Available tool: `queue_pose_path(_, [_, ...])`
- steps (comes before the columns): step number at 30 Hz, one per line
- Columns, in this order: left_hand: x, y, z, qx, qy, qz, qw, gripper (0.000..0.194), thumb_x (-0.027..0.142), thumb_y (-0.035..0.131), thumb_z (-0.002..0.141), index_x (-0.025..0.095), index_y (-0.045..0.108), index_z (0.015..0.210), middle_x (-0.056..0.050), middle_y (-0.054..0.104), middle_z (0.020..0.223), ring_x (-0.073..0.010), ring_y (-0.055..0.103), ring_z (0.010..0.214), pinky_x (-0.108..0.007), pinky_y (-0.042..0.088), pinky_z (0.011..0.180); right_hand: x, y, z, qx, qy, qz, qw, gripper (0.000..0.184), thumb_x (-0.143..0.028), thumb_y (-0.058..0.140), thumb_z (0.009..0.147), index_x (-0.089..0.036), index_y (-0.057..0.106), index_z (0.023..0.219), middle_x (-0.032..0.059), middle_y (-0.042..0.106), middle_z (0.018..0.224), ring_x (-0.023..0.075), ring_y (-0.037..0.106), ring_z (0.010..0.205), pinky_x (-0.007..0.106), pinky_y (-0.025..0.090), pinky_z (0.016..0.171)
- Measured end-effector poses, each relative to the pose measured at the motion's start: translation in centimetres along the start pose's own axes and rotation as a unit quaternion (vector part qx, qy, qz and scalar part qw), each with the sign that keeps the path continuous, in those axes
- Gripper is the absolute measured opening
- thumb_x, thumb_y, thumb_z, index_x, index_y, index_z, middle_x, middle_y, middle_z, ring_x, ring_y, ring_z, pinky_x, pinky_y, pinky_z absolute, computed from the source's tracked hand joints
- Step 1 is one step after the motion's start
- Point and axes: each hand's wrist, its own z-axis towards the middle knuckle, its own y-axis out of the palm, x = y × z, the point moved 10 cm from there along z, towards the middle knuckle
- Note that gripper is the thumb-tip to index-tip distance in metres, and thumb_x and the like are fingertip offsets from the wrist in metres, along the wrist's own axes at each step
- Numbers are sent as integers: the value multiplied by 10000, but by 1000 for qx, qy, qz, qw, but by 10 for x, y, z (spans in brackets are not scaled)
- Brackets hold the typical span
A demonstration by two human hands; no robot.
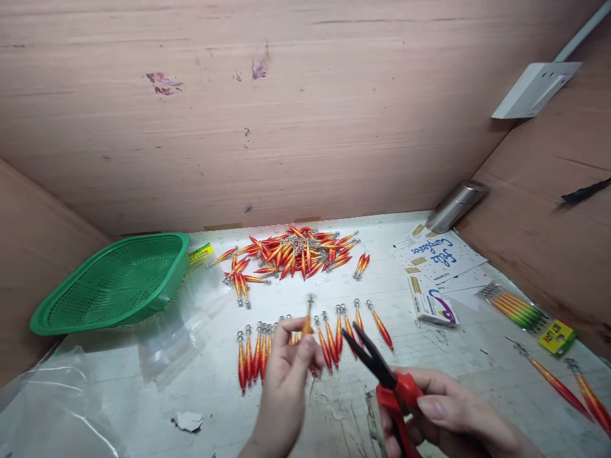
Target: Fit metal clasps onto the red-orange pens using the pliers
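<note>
Left hand: the left hand (286,356) pinches one orange-red fishing lure (308,318) between thumb and fingers (305,346), metal end up, above the table (214,394).
Right hand: the right hand (449,410) is closed around the red handles of long-nose pliers (377,369); the black jaws stand slightly apart, pointing toward the lure, apart from it.
Handling: the lure looks light, stiff and glossy, likely slippery; its spiky metal end could prick, so the painted body seems the safest hold.
Row: more lures (329,337) lie side by side just behind the hands.
Heap: a loose pile of lures (296,251) sits farther back.
Around: a green basket (114,283) and clear plastic bags (176,331) at left; printed cards (439,254), a packet of rainbow lures (520,312) and two stray lures (568,391) at right.
In the way: only the row, near the left hand.
</note>
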Motion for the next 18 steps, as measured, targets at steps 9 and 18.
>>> queue_pose_path(9, [16, -170, 0, 274, -49, 414, 867, 311, 499, 528, 645, 243, 567, 817, -97, 693, 884, -361, 641, 901, -484, 496, 833, -40, -125, 8, 441, -122, -618, 639, 231, -385, 414, 818, -233, 512, 672, 140, 559, 837, 330, 553, 789, 503, 454, 702])
queue_pose_path(18, [-31, -196, -2, 249, -4, 593, 766, 558, 599, 451, 781, 122, 586, 1038, -190, 641, 986, -384, 627, 983, -538, 488, 944, -27, -105, 29, 467, -202, -698, 504, 208, -325, 469, 934, -168, 593, 879, 198, 574, 989, 370, 538, 925, 522, 466, 764])
